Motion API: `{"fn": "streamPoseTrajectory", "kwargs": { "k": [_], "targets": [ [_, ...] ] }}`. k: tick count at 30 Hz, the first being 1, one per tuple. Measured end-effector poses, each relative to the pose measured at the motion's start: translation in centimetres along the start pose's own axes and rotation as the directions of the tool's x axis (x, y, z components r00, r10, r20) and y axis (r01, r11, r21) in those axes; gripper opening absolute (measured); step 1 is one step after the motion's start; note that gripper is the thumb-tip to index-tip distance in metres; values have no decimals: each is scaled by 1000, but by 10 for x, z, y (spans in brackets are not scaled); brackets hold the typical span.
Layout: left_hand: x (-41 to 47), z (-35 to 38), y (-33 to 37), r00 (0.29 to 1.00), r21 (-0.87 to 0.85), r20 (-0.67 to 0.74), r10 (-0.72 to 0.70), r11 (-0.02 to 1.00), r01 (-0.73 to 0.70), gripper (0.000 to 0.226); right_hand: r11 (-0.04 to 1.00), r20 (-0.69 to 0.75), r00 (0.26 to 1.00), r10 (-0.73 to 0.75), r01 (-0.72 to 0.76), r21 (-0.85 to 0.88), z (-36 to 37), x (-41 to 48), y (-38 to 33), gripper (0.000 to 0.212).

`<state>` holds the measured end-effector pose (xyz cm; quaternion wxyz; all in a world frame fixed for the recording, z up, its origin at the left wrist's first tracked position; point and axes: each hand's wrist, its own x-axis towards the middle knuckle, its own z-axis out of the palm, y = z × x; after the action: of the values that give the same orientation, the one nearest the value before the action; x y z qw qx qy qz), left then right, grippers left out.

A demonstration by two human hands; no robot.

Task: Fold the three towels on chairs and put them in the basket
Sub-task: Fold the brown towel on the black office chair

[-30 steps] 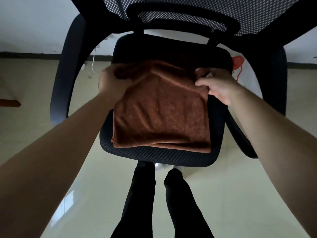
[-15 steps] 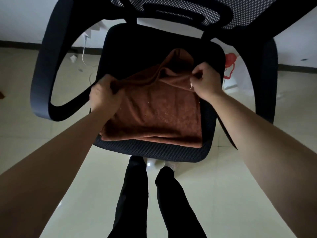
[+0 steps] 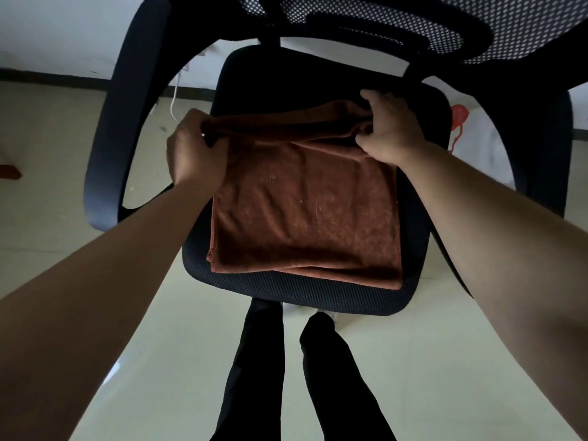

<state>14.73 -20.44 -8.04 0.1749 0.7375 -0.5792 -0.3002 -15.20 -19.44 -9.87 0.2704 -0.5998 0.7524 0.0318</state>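
Note:
A rust-brown towel (image 3: 305, 218) lies on the black seat of an office chair (image 3: 318, 294), folded into a rough square. Its far edge is lifted off the seat and bunched into a ridge. My left hand (image 3: 194, 148) grips the far left corner of that edge. My right hand (image 3: 388, 128) grips the far right corner. The near edge of the towel rests flat close to the seat's front rim. No basket and no other towel is in view.
The chair's mesh backrest (image 3: 413, 23) rises behind the seat, with a curved armrest (image 3: 108, 148) on the left and another at the right. My legs in black trousers (image 3: 254, 370) stand on a pale glossy floor. A white bag with red print (image 3: 461, 122) sits behind the chair.
Both hands have closed on the towel's far corners and raised that edge. The bunched peak seen half a second ago has spread into a straight ridge between my hands.

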Motion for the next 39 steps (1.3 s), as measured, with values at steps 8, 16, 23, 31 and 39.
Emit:
{"fn": "streamPoseTrajectory", "kwargs": {
  "k": [8,16,23,31,39],
  "targets": [
    [-23,-22,7,998,-34,4,56,998,-56,26,991,-181,979,-94,75,-108,-12,-72,19,36],
    [-80,-98,60,986,-118,-126,110,985,-125,20,980,-436,878,-197,188,-65,-96,-163,15,38],
    [-124,-170,99,916,-47,-364,168,979,-199,25,961,-652,713,-258,258,-98,-170,-228,9,44],
    [-168,-172,48,940,394,249,234,862,-319,18,928,-163,925,-342,306,-210,-136,-280,33,48],
    [-240,-110,-52,821,548,566,80,708,-446,31,927,139,982,-128,168,-337,15,-347,45,42]
  ]
}}
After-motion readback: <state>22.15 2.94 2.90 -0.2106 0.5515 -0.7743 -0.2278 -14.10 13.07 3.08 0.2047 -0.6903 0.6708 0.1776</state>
